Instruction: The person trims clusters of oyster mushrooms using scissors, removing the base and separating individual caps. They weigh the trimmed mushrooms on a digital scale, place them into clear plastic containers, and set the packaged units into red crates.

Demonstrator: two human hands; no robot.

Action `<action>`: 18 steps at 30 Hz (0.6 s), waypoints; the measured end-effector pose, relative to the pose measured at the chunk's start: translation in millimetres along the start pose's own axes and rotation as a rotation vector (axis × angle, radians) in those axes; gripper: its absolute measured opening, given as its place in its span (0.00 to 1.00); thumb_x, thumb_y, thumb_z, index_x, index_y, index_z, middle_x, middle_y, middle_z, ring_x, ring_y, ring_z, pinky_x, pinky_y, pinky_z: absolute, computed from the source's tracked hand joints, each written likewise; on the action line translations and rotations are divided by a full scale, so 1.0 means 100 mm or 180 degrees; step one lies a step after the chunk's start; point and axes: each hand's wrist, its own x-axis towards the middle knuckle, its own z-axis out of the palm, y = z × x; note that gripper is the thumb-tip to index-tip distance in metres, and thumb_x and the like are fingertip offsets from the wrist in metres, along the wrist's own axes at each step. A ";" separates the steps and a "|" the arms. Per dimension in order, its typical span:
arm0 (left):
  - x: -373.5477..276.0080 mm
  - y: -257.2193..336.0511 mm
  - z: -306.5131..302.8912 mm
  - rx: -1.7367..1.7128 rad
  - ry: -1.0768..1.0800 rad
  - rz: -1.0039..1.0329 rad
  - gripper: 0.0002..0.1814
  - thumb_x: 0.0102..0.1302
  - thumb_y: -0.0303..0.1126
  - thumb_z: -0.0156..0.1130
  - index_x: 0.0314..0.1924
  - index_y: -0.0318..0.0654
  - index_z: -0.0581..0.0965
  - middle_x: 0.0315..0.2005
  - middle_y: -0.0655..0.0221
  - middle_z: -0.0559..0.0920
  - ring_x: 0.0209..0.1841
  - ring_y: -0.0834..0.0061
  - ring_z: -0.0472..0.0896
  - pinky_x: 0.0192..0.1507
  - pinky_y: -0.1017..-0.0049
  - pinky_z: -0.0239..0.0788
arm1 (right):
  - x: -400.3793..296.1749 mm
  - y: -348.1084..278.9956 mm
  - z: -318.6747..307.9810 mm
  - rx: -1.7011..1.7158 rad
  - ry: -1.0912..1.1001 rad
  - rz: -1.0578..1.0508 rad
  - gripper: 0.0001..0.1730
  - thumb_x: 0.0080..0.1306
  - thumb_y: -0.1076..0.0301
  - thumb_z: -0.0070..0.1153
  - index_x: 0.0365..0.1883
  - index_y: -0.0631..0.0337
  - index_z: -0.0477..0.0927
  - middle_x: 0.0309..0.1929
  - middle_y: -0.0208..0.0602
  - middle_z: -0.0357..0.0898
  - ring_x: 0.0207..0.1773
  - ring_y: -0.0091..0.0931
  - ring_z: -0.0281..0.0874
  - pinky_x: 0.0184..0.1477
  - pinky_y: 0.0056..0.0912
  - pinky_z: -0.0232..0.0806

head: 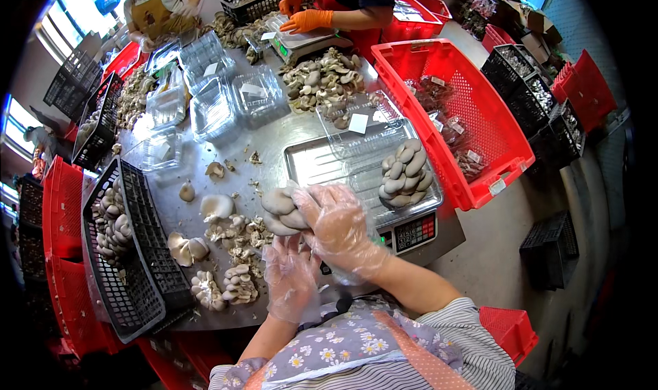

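My right hand (339,228), in a clear plastic glove, grips a cluster of grey oyster mushrooms (280,211) above the steel table. Just below it is my left hand (293,279), gloved the same way, palm turned up and fingers apart. Nothing shows in that palm; whether its fingertips touch the cluster is hard to tell. Beyond my right hand, a digital scale (414,230) carries an open clear plastic clamshell box (367,184). Another mushroom cluster (406,174) sits in the box's right end. Mushroom trimmings (239,241) and loose clusters (239,284) lie left of my hands.
A black crate (154,266) of mushrooms stands at the left edge, and a red crate (478,112) with packed bags at the right. Stacked clear boxes (213,110) and a mushroom pile (324,76) lie farther back. Across the table, an orange-gloved co-worker (308,20) handles a box on another scale.
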 end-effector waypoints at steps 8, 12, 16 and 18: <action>0.34 -0.06 0.31 0.0419 0.0080 0.0050 0.33 0.73 0.43 0.58 0.71 0.43 0.59 0.64 0.64 0.72 0.67 0.65 0.70 0.70 0.59 0.63 | -0.36 -0.11 -0.17 -0.0321 0.0097 -0.0210 0.36 0.57 0.64 0.66 0.65 0.56 0.72 0.61 0.46 0.73 0.63 0.41 0.73 0.70 0.53 0.60; 0.52 0.07 0.60 0.0701 0.0266 -0.0013 0.30 0.72 0.38 0.58 0.69 0.42 0.60 0.63 0.63 0.72 0.64 0.65 0.74 0.65 0.61 0.70 | -0.46 0.14 -0.66 0.0334 0.0064 -0.0299 0.34 0.62 0.66 0.63 0.67 0.57 0.70 0.59 0.47 0.75 0.61 0.41 0.75 0.67 0.51 0.64; 0.72 0.19 0.55 0.0552 0.0258 -0.0314 0.28 0.74 0.45 0.55 0.66 0.37 0.67 0.60 0.60 0.77 0.62 0.63 0.77 0.63 0.62 0.73 | -0.60 0.66 -0.74 0.1293 0.0590 0.0939 0.30 0.61 0.72 0.64 0.62 0.65 0.71 0.57 0.49 0.76 0.58 0.40 0.77 0.64 0.44 0.67; 0.80 0.22 0.53 0.0379 0.0196 -0.0520 0.29 0.76 0.48 0.53 0.66 0.35 0.69 0.60 0.59 0.77 0.63 0.64 0.77 0.64 0.63 0.72 | -0.65 0.80 -0.75 0.2488 0.0542 0.1695 0.33 0.64 0.70 0.65 0.66 0.65 0.67 0.61 0.48 0.72 0.63 0.36 0.73 0.67 0.39 0.64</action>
